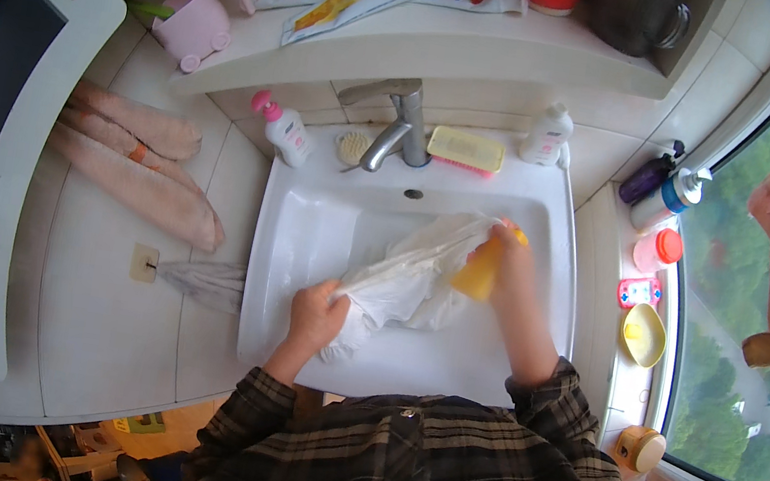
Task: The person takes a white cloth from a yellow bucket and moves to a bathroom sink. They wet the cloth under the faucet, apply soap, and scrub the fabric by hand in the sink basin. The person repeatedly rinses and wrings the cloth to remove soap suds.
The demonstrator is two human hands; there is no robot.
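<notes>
A wet white cloth (403, 266), perhaps a garment, is stretched slantwise across the white washbasin (304, 228). My left hand (315, 316) grips its lower left end near the front of the basin. At the upper right, my right hand (510, 263) pinches the other end by the fingertips. The same hand also holds a yellow object (477, 273), blurred, possibly a bar of soap. Between my hands the cloth hangs in folds down into the basin. The steel faucet (406, 124) stands behind it, and my right palm is hidden.
On the basin's back ledge are a pink-topped pump bottle (287, 132), a round brush (354, 148), a yellow scrub brush (466, 149) and a white bottle (549, 134). Toothpaste tubes (376, 0) lie on the shelf above. A soap dish (643, 335) and several containers line the windowsill. A towel (142, 167) hangs left.
</notes>
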